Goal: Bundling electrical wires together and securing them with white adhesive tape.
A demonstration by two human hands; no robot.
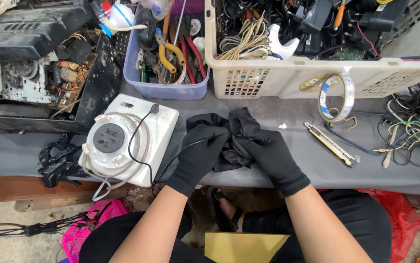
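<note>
Both my hands wear black gloves and meet over the grey tabletop [288, 160]. My left hand [201, 155] and my right hand [268, 156] are closed together on a crumpled black cloth [241, 124] bunched between them. A thin black cord [139, 146] runs from under my left hand across the white appliance base [163, 122], which lies just left of my hands with a round grey hub on top.
A yellow utility knife [330, 143] and a roll of clear tape [335, 97] lie to the right, beside tangled wires [414, 131]. Behind stand a white basket of cables [317, 73], a blue tub of pliers [168, 63] and an opened black device [39, 73].
</note>
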